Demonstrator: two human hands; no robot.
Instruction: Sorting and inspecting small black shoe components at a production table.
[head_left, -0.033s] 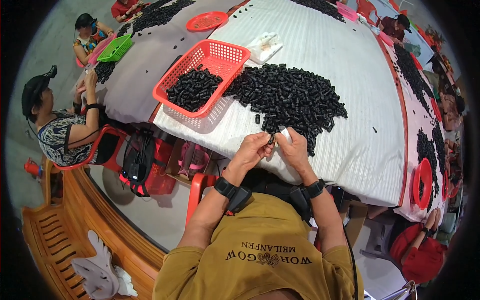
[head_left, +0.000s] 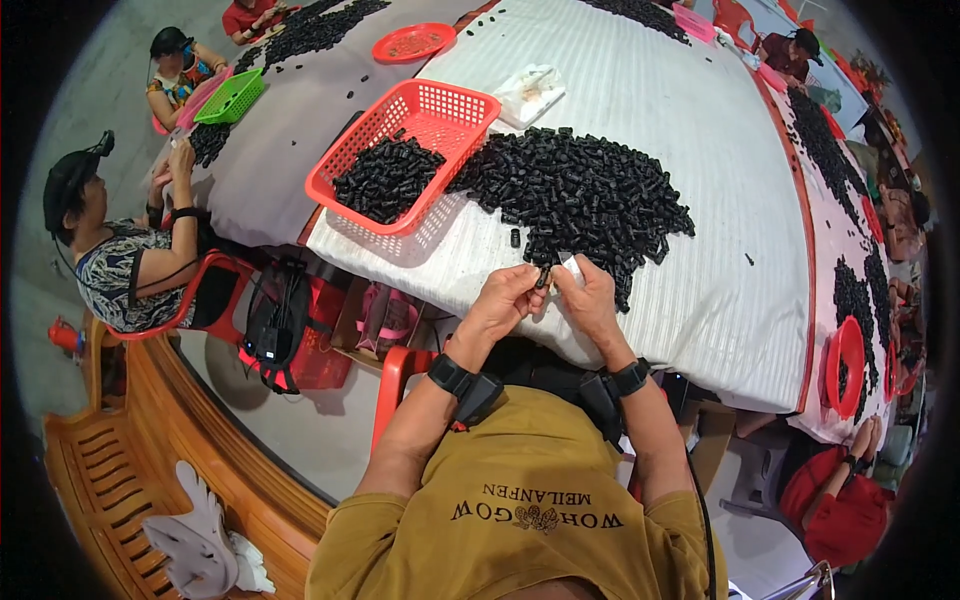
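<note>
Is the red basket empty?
No, the red basket holds a heap of small black pieces at its near end.

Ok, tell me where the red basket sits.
In the head view, the red basket sits on the white table, upper left of both hands, touching the black parts pile.

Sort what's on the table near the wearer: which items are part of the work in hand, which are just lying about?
In use:
- left hand and right hand, pinching a small black piece together
- heap of black pieces just beyond the hands
- red basket, partly filled with black pieces

Lying about:
- crumpled white bag
- red round tray
- green basket, by another worker
</note>
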